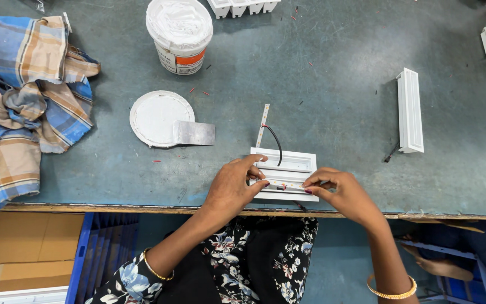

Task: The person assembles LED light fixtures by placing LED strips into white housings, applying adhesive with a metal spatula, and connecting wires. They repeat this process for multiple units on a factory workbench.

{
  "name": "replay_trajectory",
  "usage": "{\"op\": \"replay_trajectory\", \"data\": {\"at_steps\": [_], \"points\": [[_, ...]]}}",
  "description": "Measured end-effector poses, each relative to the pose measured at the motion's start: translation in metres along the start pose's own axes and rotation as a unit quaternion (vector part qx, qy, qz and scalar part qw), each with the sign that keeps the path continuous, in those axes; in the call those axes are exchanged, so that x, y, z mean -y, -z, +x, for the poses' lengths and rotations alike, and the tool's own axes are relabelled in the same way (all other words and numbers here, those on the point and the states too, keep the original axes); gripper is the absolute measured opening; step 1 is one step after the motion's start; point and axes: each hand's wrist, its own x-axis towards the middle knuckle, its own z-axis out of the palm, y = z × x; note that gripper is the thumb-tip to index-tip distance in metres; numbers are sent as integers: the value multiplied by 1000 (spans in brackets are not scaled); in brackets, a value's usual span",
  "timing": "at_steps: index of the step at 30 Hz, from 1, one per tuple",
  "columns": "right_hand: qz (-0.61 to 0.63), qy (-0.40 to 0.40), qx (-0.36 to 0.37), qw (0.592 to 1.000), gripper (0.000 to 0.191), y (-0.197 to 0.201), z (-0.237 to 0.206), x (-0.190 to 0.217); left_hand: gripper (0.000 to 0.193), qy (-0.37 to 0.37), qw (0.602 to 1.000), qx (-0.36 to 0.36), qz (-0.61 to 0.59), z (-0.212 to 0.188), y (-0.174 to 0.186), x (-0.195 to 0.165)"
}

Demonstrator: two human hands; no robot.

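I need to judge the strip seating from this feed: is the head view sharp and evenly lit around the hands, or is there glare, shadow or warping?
Head view: light is soft and even, with only faint shadows under the left hand and right hand; the white housing is bright but keeps its ridges; the LED strip is sharp; the table edge bows slightly from the wide lens.

Even, fairly bright light falls from overhead on the bench (333, 73), whose grey-green top shows scratches clearly. Shadows are soft and short: a faint one sits just under the white tub (179, 35), another along the near side of the round lid (156, 117). The tub's white contents are nearly blown out, with little detail. Below the bench's front edge the scene falls darker. Focus is sharp at the centre; the bench's front edge bows slightly, and far from the tub the corners stretch.
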Motion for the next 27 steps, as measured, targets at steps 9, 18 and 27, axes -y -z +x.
{"op": "replay_trajectory", "data": {"at_steps": [9, 18, 27], "points": [[-25, 12, -32, 999, 14, -6, -1, 5, 42, 12, 1000, 12, 14, 0, 0, 0], [-96, 32, -89, 991, 13, -17, -5, 11, 30, -54, 998, -21, 32, -6, -5, 0], [-97, -2, -74, 993, 14, -16, -2, 15, 27, -52, 996, -58, 48, -11, -9, -4]]}}
